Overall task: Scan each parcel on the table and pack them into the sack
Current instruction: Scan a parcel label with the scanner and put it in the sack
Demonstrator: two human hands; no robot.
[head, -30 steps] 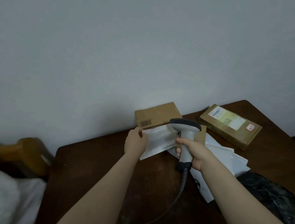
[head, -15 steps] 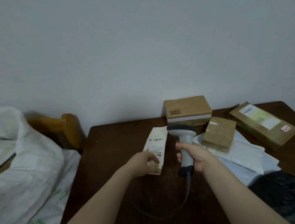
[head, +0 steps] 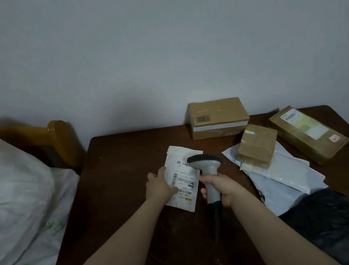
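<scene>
I see a dark wooden table (head: 120, 199) pushed against a plain grey wall (head: 163, 49). Off the table's edge, well out from my left hand (head: 159, 185), slumps the white sack (head: 18, 197), with a wooden chair post (head: 59, 141) behind it.

My left hand lies with fingers straight across the white parcel (head: 184, 186), pressing it flat on the table, label up. My right hand (head: 222, 188) is clenched round the handle of the scanner (head: 208, 171), whose head overlaps the parcel's far right corner; its cable (head: 217, 223) trails back towards me.

Beyond the scanner a large cardboard box (head: 216, 116) stands by the wall. Out past my right hand a small brown box (head: 256, 144) sits on a pile of white mailers (head: 287, 173), a long flat box (head: 307, 134) lies further out, and a black bag (head: 333, 224) is on the near side.

Half a second ago the scanner stood just beside the parcel, not over it, and my left hand held only its near end. A second ago I held the parcel raised in front of the large box.
</scene>
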